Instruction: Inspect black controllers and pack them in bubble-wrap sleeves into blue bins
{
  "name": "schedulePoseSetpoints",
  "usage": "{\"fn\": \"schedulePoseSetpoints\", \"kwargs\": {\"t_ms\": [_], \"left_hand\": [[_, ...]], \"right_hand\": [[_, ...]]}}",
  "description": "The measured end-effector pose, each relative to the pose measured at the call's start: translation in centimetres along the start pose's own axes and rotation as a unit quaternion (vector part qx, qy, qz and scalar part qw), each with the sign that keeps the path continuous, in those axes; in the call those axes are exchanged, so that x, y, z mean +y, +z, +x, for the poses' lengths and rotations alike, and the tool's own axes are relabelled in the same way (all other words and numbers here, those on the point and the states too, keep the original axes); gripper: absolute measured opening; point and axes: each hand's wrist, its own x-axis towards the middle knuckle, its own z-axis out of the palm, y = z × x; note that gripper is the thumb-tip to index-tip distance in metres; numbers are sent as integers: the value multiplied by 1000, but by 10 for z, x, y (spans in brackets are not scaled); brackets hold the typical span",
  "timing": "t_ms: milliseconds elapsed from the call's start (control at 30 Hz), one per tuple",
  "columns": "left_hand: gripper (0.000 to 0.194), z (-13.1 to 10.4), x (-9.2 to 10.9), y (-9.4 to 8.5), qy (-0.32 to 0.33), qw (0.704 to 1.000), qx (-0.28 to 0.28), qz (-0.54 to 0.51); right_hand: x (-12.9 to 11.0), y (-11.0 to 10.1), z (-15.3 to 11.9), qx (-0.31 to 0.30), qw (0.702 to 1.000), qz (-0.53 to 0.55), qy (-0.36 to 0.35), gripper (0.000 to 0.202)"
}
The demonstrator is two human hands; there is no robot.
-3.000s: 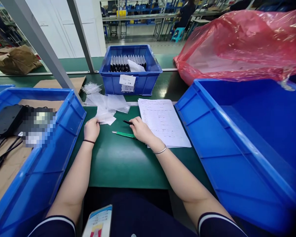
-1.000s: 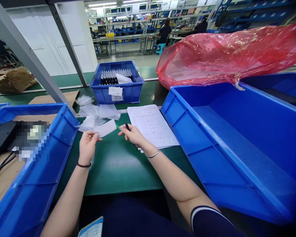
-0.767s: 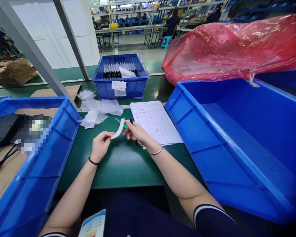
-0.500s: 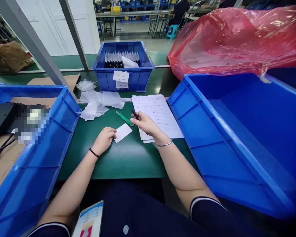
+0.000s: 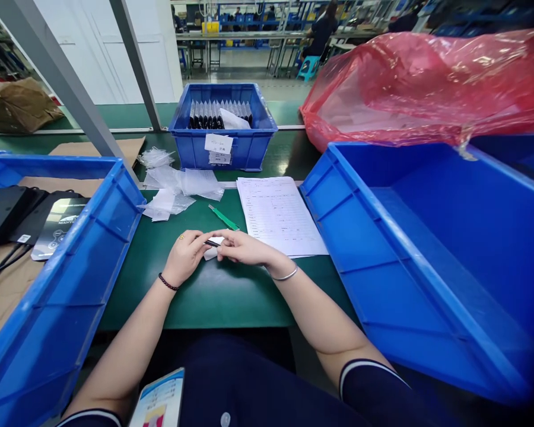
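- Head view: the left hand [image 5: 184, 256] comes in from the near left, forearm slanting inward, palm down, its bent fingers pointing right.
- The right hand [image 5: 244, 248] comes from the near right, its elbow bent outward and fingers pointing left; the two hands meet over the surface [image 5: 231, 302], set back from its near edge.
- The right hand's thumb and fingers are closed on a black pen [image 5: 213, 243], which lies between the hands; the left fingertips are at its other end, but whether they grip it cannot be told.
- A white slip [image 5: 210, 253] lies under the pen and fingers, partly hidden.
- Just beyond the fingers is a green cutter [image 5: 223, 217], slanting; to its right lie written sheets [image 5: 280, 216], beside the right blue bin [image 5: 374, 255].
- Clear bags [image 5: 200, 184] are heaped farther back, near the left blue bin [image 5: 84, 237].
- A small blue bin [image 5: 225, 148] holding a row of packed items stands behind the bags and sheets.
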Motion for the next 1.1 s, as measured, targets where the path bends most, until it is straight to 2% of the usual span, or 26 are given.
{"fn": "schedulePoseSetpoints", "kwargs": {"t_ms": [100,167,233,367,500,567,633,700,767,833,967,1033,1100], "left_hand": [[27,-1,-2,-1,-30,999,12,1],[28,-1,-4,0,-43,999,22,-6],[30,-1,-4,2,-50,998,24,-11],[31,-3,0,6,-54,998,13,-29],[32,-5,4,7,-43,997,4,-69],[32,-6,3,5,-55,991,50,-109],[40,-5,1,3,-61,986,92,-126],[46,-3,-1,1,-44,991,79,-98],[35,-2,-3,0,-31,997,50,-58],[23,-2,-4,0,-41,997,48,-36],[20,-2,-2,0,-64,997,35,-40],[21,-2,-1,1,-71,996,25,-43],[22,-2,2,3,-73,996,15,-43]], "right_hand": [[0,-11,-7,-46,989,135,-32,56],[2,-17,-9,-46,974,209,-76,58],[5,-16,-5,5,969,222,-106,54],[11,4,10,104,981,119,-110,38],[14,18,19,189,970,104,-114,38],[14,19,18,169,973,116,-103,40],[12,18,15,89,986,120,-79,45],[10,17,11,25,990,129,-57,60],[8,16,9,3,985,171,-37,52],[7,14,8,3,973,229,-26,33],[8,11,10,13,942,331,-59,34],[9,14,11,40,936,336,-95,35],[11,18,14,98,945,285,-125,34]]}}
